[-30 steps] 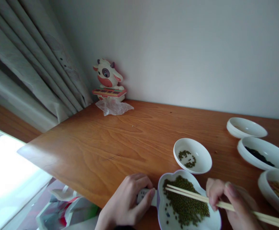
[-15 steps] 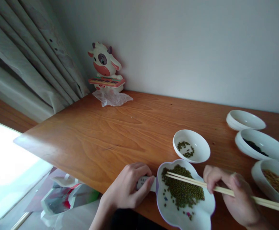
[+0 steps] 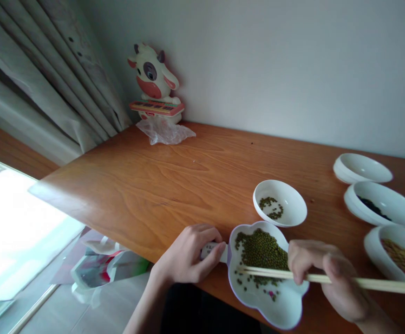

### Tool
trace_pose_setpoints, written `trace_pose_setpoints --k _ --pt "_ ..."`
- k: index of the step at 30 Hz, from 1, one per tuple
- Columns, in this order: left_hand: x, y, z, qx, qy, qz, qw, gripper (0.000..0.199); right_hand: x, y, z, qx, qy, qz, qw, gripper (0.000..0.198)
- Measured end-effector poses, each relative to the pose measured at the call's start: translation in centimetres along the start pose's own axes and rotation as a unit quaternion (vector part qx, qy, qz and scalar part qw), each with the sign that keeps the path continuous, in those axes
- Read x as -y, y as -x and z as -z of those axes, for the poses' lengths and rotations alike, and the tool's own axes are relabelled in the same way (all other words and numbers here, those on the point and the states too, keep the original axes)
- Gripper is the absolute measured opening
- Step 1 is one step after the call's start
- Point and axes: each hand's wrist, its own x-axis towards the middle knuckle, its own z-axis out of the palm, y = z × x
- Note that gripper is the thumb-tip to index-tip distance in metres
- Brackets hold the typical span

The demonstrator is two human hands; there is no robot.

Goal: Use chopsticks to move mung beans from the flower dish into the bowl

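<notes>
My left hand (image 3: 197, 253) is closed round the short handle of a white, purple-rimmed dish (image 3: 282, 308) shaped like a flower or cloud. Green mung beans (image 3: 263, 250) lie heaped in its upper part, with a few scattered lower down. In my right hand (image 3: 328, 273) is a pair of light wooden chopsticks (image 3: 380, 284), their tips together among the loose beans at the dish's left side. Whether a bean is pinched between the tips I cannot tell. Just behind the dish stands a white bowl (image 3: 295, 204) with a small number of the same beans at its bottom.
On the right are three white bowls: a rear one (image 3: 362, 168), one with dark contents (image 3: 383, 199), and a nearer one (image 3: 376, 243) with tan beans. A cow toy with a keyboard (image 3: 155, 86) and a crumpled plastic bag (image 3: 166, 132) sit at the back left. Bags (image 3: 108, 266) lie beyond the table's edge.
The chopstick tips have moved down from the top of the bean heap to the loose beans at the dish's lower left. The camera view has tilted slightly; my left hand keeps its hold.
</notes>
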Motion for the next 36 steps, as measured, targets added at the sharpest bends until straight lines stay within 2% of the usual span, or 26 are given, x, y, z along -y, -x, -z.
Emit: trace_pose_setpoints --k 2,5,9,11,16,22,25,28,33,36 --pt "0.0 0.0 0.0 -0.001 -0.004 -0.003 1.0 0.024 -0.2 0.1 0.2 -0.024 0.012 0.002 1.0 0.062" --pt "0.0 0.1 0.1 -0.001 -0.005 -0.004 1.0 0.023 0.2 0.1 0.6 -0.045 -0.004 0.0 0.999 0.064" --pt "0.2 0.1 0.0 -0.002 0.0 -0.007 1.0 0.023 0.7 0.0 0.5 0.03 -0.026 0.0 0.999 0.068" --pt "0.2 0.1 0.0 -0.001 0.004 -0.007 1.0 0.023 0.5 0.0 0.3 0.042 -0.014 -0.001 0.999 0.066" --pt "0.1 0.1 0.0 0.0 0.011 -0.003 1.0 0.023 0.3 -0.1 0.4 -0.04 -0.014 0.007 0.999 0.064" --pt "0.0 0.0 0.1 0.005 0.012 -0.003 1.0 0.024 0.7 -0.1 0.9 0.021 -0.057 0.0 0.998 0.07" --pt "0.1 0.0 0.1 0.005 0.006 -0.003 1.0 0.025 0.5 -0.2 0.9 -0.025 -0.034 -0.011 0.999 0.065" --pt "0.1 0.1 0.1 0.005 0.002 -0.004 1.0 0.025 0.5 -0.4 0.8 -0.051 -0.039 0.008 0.998 0.065" --pt "0.1 0.0 0.1 0.01 0.0 -0.006 1.0 0.025 0.3 -0.2 0.6 0.014 -0.035 -0.013 0.999 0.063" --pt "0.0 0.0 0.1 0.009 -0.001 -0.003 1.0 0.027 -0.3 0.1 0.5 0.003 -0.012 -0.012 1.0 0.059"
